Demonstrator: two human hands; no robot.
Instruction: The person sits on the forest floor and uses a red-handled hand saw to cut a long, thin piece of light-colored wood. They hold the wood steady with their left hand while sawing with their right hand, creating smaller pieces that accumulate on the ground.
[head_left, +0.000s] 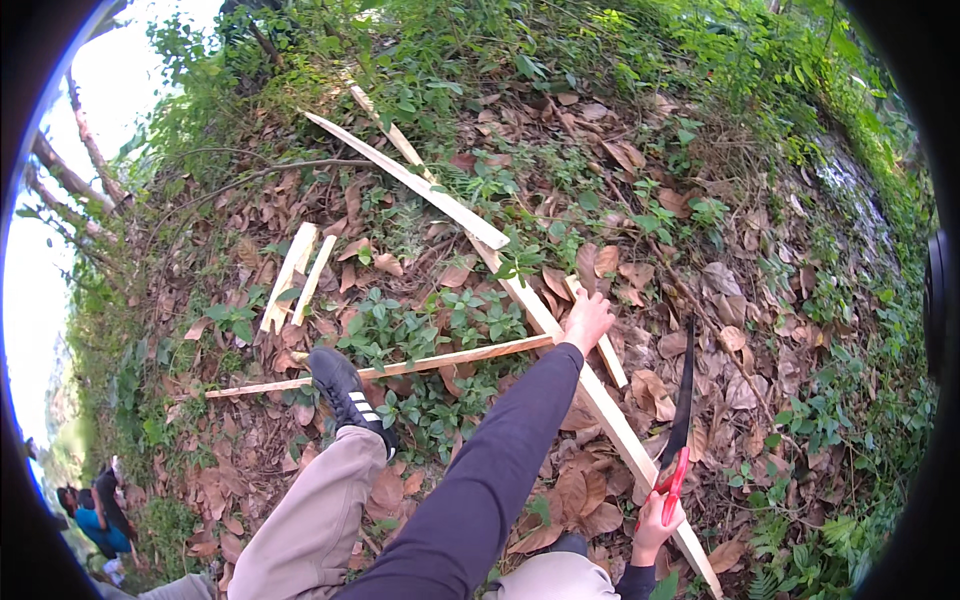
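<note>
My left hand [588,320] reaches forward, its fingers closed round a short pale wooden piece [611,362] beside a long board. The long wooden board [625,435] runs diagonally from the far left down to the near right, passing under my left wrist. My right hand [657,525] grips a hand saw by its red handle [676,482], low over the board's near end. The dark saw blade [685,390] points away from me, apart from the short piece. Part of the left hand's grip is hidden from above.
A thin wooden strip [450,359] lies crosswise by my dark shoe [345,395]. Beyond it are a pointed plank [410,180] and two short offcuts [290,277]. Dry leaves and low plants cover the sloping ground. People [100,510] are at the far left.
</note>
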